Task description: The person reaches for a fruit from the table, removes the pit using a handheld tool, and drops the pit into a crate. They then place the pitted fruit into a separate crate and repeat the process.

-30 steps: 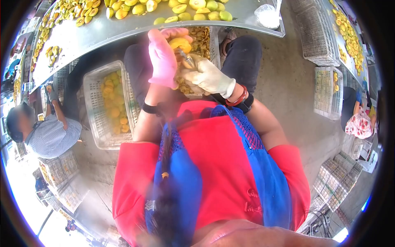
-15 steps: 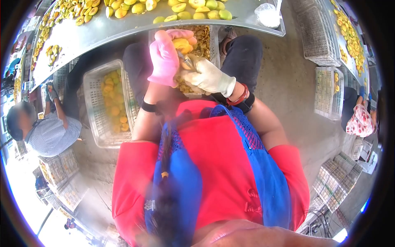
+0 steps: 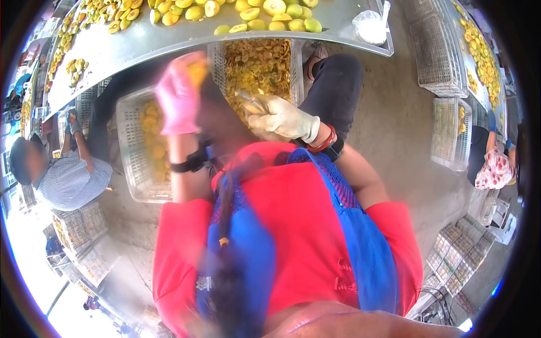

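My left hand (image 3: 179,96), in a pink glove, is closed around a peeled yellow-orange fruit (image 3: 197,71) and held up to the left, partly over a white crate (image 3: 125,149) of yellow fruit. Motion blurs both the hand and the fruit. My right hand (image 3: 286,117), in a cream glove, grips a small metal peeler (image 3: 252,102); its exact shape is hard to make out. Below the peeler, between my knees, a crate (image 3: 295,70) holds many thin fruit peelings (image 3: 256,65).
Halved yellow-green fruits (image 3: 276,17) lie on the metal table (image 3: 186,35) ahead, with a white bag (image 3: 369,28) near its right corner. Crates (image 3: 451,135) stand to the right. Co-workers sit at left (image 3: 73,177) and far right (image 3: 495,169).
My left hand has moved away from the right one, out to the left, with the fruit in it. The right hand stays near its place with the peeler, and the peelings crate shows more.
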The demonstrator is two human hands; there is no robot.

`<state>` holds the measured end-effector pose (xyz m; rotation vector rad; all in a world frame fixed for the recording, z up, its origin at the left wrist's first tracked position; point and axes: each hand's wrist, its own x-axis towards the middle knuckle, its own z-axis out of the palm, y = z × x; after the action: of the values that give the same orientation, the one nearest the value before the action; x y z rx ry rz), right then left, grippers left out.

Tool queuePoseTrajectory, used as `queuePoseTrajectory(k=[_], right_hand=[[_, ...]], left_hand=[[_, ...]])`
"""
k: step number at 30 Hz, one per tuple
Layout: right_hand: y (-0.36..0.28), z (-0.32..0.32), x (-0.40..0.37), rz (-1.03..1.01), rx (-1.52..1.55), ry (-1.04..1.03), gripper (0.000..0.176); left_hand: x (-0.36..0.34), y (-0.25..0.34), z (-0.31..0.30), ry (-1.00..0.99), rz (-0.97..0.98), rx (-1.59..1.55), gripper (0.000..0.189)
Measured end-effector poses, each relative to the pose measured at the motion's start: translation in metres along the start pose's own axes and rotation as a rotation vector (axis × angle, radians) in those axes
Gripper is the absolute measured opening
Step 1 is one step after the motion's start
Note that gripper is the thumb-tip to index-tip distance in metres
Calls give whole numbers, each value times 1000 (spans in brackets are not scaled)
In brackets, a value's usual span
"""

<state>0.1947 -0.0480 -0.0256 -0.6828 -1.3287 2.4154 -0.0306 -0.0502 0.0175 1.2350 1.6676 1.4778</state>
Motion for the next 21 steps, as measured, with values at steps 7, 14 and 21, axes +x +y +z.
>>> queuePoseTrajectory(k=[7, 14, 21], right_hand=[[-24, -5, -11, 134, -93, 158, 12], [2, -22, -4, -4, -110, 214, 15], [-5, -30, -15, 35, -185, 384, 19]], left_hand=[[39, -43, -97, 229, -193, 1062, 60], [129, -81, 56, -219, 75, 1104, 66], [174, -84, 110, -630, -315, 1064, 79]])
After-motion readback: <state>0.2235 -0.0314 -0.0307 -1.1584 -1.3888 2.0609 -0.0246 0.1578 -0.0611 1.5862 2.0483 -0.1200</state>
